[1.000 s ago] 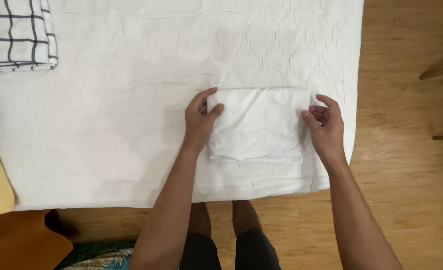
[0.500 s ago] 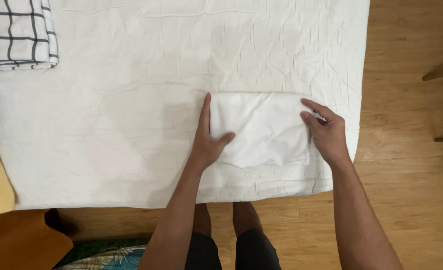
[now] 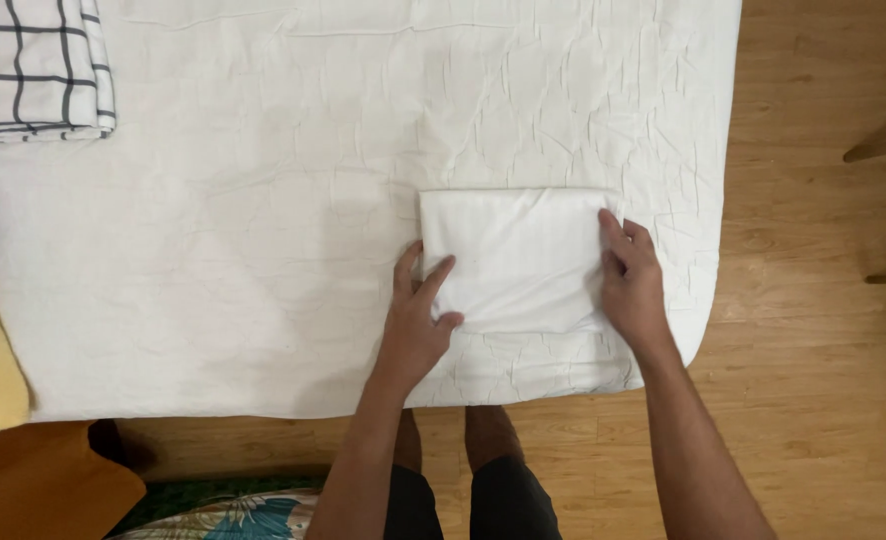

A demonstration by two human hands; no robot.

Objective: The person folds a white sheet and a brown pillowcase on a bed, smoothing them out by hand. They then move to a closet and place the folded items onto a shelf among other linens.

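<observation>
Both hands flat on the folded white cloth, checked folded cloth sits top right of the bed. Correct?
Not quite. The checked folded cloth lies at the top left, not the top right, as the head view shows. The rest holds: the left hand and right hand rest flat on the folded white cloth on the white-sheeted bed.

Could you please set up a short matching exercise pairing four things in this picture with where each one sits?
Things:
1. folded white cloth
2. checked cloth
3. left hand
4. right hand

Places:
A. far left corner of the covered table
B. on the white cloth's right edge
C. between both hands
D. on the white cloth's left edge

Pairs: 1-C, 2-A, 3-D, 4-B
</observation>
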